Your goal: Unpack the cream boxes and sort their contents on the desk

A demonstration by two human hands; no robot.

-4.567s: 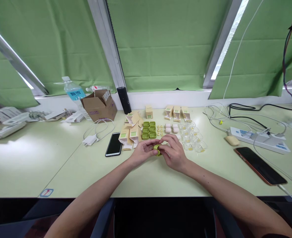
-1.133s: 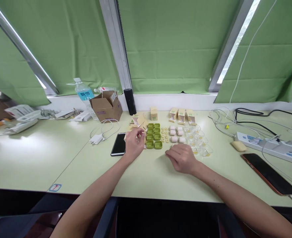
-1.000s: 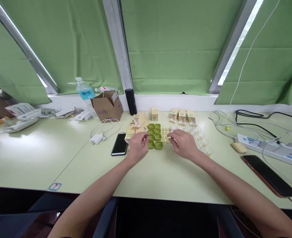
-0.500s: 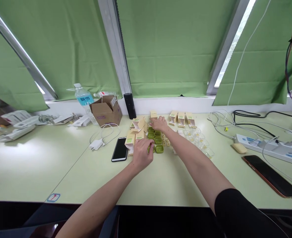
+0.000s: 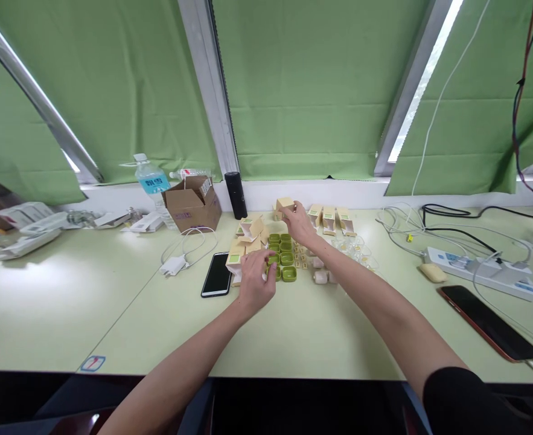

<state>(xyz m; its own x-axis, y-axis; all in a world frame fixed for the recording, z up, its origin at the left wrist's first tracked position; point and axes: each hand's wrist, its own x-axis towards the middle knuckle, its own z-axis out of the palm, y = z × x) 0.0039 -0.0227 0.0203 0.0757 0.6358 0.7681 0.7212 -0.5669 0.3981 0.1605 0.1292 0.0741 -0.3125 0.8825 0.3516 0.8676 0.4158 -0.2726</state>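
My right hand (image 5: 299,223) reaches to the back of the table with its fingers closed on a small beige cardboard box (image 5: 283,204). In front of it stand rows of small square green cups (image 5: 287,258). My left hand (image 5: 256,283) hovers at the left front of these cups, thumb and fingertips apart, with nothing visible between them. It partly hides the cups and the open beige boxes (image 5: 235,254) beside it. Small beige pieces (image 5: 300,257) lie right of the cups. Pale pinkish cylinders (image 5: 320,277) and clear plastic cups (image 5: 354,249) are near my right forearm.
More beige boxes (image 5: 329,219) stand at the back right. A black phone (image 5: 217,275), a white charger (image 5: 174,265), a brown carton (image 5: 192,208) and a black cylinder (image 5: 236,196) are to the left. A power strip (image 5: 478,272) and another phone (image 5: 488,323) lie right.
My right hand has moved slightly right and closed on the small box at the back, which now looks tilted or raised. The left hand's thumb and fingers have spread.
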